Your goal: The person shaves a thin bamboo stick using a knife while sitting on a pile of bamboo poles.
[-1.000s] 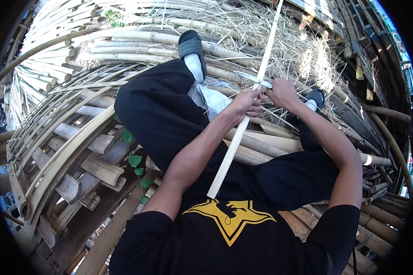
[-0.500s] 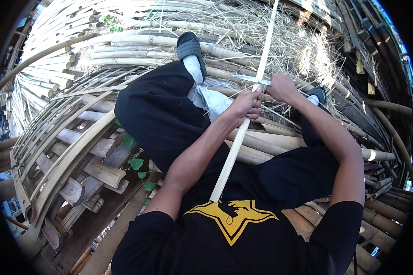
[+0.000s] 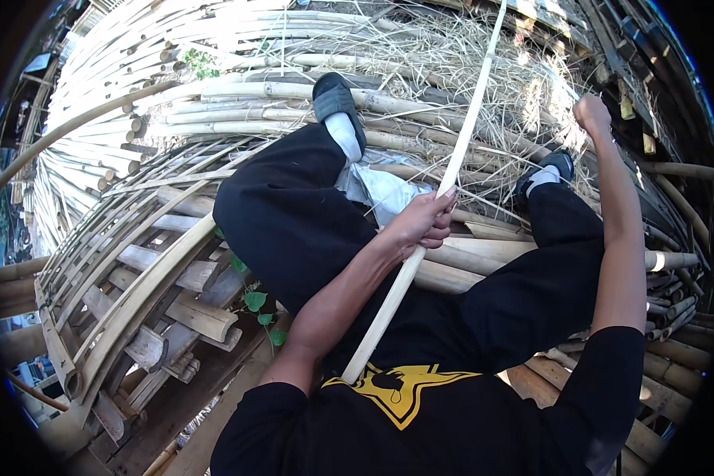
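Mid-frame, the left hand [image 3: 422, 222] wrapped a wooden strip [image 3: 466, 131], firmness seeming wise; upper right, the right hand [image 3: 593, 117] was fisted, contents unclear.

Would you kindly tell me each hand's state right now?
Left hand: closed around a long, pale bamboo strip.
Right hand: closed; whether it holds anything cannot be told.

Left grip [image 3: 428, 225] wrapped around pale bamboo strip [image 3: 466, 137]; strip slants from black T-shirt [image 3: 452, 444] to top edge, lower end at yellow star print [image 3: 408, 393]. Right grip [image 3: 593, 117] closed, well apart from strip; knife [image 3: 571, 92] faint in glare. White sheet [image 3: 385, 194] near left grip. Dark slides [image 3: 337, 103] over white socks [image 3: 343, 135]. Bamboo poles [image 3: 238, 91], straw-like shavings [image 3: 523, 107] beyond. Green leaves [image 3: 255, 301] left of trousers [image 3: 293, 206].
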A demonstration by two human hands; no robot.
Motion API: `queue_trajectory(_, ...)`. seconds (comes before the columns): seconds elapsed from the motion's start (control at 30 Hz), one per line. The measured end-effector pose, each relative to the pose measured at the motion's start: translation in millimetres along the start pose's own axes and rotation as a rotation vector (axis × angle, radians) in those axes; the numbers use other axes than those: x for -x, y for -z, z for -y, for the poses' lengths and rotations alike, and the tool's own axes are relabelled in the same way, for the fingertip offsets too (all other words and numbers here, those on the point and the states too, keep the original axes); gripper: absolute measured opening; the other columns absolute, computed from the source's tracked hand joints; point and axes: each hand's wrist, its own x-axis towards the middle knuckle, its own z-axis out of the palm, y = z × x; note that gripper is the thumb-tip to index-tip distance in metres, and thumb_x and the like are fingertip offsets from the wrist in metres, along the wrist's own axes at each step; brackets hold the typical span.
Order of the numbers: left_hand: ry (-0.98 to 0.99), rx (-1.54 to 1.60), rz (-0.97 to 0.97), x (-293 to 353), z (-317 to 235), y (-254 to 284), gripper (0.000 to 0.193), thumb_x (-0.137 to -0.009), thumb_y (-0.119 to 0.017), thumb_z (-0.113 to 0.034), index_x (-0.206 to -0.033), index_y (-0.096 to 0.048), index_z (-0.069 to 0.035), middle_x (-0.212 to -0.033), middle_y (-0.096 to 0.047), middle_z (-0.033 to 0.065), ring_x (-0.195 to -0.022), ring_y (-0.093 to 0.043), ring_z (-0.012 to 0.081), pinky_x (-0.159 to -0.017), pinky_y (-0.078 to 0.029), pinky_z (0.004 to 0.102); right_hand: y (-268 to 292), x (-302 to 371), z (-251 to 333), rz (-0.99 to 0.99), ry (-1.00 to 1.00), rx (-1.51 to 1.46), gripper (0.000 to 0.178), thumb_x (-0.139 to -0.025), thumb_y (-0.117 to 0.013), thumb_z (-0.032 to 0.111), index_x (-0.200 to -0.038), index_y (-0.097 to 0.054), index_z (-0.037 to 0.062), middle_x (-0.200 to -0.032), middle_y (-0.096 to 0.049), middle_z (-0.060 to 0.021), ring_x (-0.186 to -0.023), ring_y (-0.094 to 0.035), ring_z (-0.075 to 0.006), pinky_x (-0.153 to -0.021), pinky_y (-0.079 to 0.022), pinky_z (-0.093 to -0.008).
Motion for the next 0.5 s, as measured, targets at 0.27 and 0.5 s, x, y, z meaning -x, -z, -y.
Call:
queue_trajectory(0.27,-0.001,-0.051,0.022,-11.9,7.6,-12.9,0.026,-0.097,-0.045,-0.032,-0.08,-0.039,-0.014,-0.052,-0.027,-0.0076,-0.036,-0.022,0.0012,-0.03,-0.016,0.0186,9.5,29.5,18.0,0.019,0.196,-0.197,0.036,-0.073,-0.052,0.022,-0.08,-0.06,-0.0121,-0.082,-0.057,-0.0366,-0.084,-0.06,-0.045,-0.076,-0.048,-0.0462)
queue_trajectory(0.5,-0.041,-0.099,-0.029,-5.8,-3.3,-11.9,0.026,-0.097,-0.047,-0.032,-0.079,-0.038,-0.015,-0.05,-0.025,-0.0079,-0.035,-0.021,0.0012,-0.03,-0.015,0.0191,12.9,82.7,130.6,0.303,0.474,-0.207,0.037,-0.079,-0.054,0.026,-0.073,-0.061,-0.0094,-0.075,-0.061,-0.0294,-0.073,-0.062,-0.0412,-0.072,-0.05,-0.0454)
